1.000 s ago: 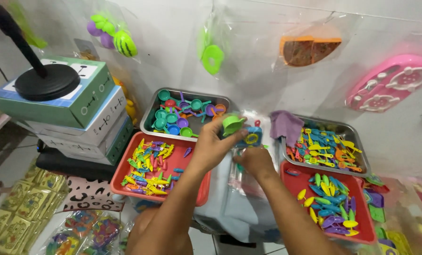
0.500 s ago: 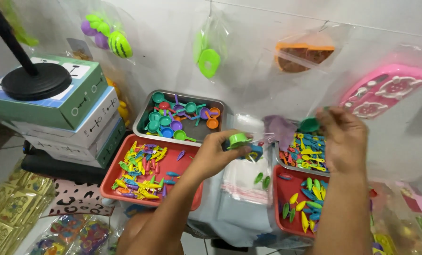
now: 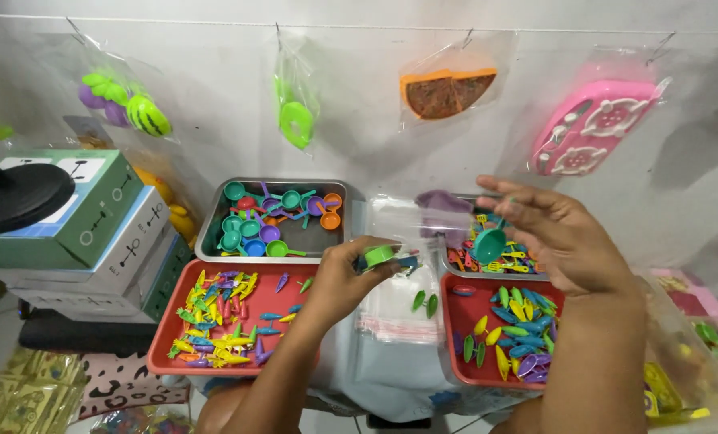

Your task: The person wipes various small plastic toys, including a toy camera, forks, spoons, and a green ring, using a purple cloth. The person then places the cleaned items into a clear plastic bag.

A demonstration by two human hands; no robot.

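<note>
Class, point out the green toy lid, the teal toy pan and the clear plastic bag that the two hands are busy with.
green toy lid (image 3: pixel 379 255), head view, its round top.
teal toy pan (image 3: pixel 488 244), head view, its bowl.
clear plastic bag (image 3: pixel 407 219), head view, its upper flat side.

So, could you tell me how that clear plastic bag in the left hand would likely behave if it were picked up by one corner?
The clear plastic bag looks thin and see-through, so it would probably flop and sag. The left hand pinches it together with a small green toy, which suggests it weighs little. Its glossy film may well be slippery.
</note>
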